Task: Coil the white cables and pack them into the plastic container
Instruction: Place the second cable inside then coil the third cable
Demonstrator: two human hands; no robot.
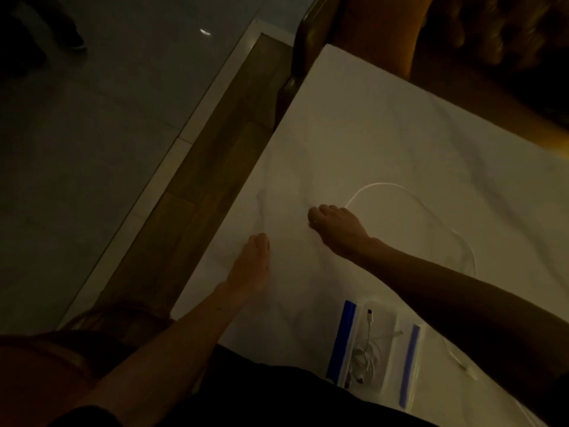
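Left hand (254, 263) flat on sheet (385, 134), right hand (335, 224) pinching white cable (400, 189)

Your bed sheet (385, 143) looked like matt white cloth, softly creased. Cable (400, 192) was smooth, slightly glossy plastic. Container (374, 346) was clear shiny plastic, blue strips. Floor (92, 149) looked polished, bed frame (215, 155) wood.

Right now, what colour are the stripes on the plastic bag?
Blue: two stripes on the clear plastic bag, best seen in the head view.
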